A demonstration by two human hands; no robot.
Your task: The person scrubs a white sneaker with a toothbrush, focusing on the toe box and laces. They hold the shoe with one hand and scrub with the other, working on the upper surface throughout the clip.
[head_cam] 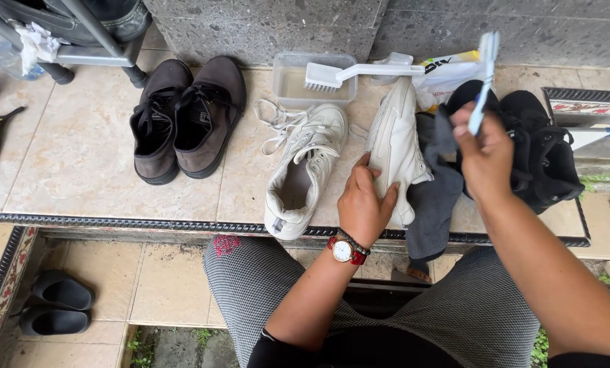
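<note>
My left hand (363,203), with a red watch at the wrist, grips a white sneaker (395,140) that lies on its side on the tiled ledge (80,163). My right hand (485,155) holds a toothbrush (483,78) upright, and a dark grey cloth (433,197) hangs from the same hand down over the ledge's edge. The second white sneaker (303,167) lies just left of my left hand, laces loose.
A pair of brown shoes (186,116) stands at the left. A clear tub (298,85) carries a white scrub brush (359,71). Black sneakers (543,153) sit at the right, a plastic bag (445,78) behind. Black sandals (56,303) lie on the lower floor.
</note>
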